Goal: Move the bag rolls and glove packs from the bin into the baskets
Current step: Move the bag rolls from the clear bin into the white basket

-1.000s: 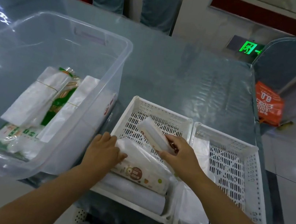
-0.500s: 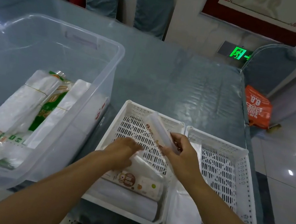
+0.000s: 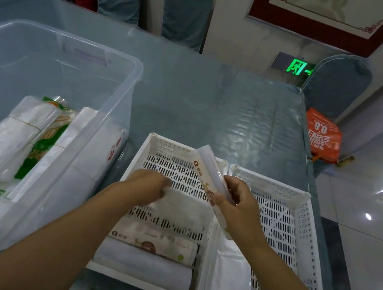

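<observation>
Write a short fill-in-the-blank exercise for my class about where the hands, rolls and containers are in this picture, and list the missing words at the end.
1. The right hand holds a bag roll above the two white ____.
2. The left hand reaches into the ____ basket.
3. The packs not yet moved lie in the clear bin, which stands to the ____ of the baskets.
4. The sign on the far wall glows ____.

Missing words: baskets; left; left; green

The bin (image 3: 108, 97) stands at the table's (image 3: 216, 104) left edge, packs (image 3: 24, 139) lying inside. Two baskets (image 3: 227, 172) sit side by side at its right front corner. Rolls (image 3: 142, 269) lie along the left basket's near edge.
</observation>
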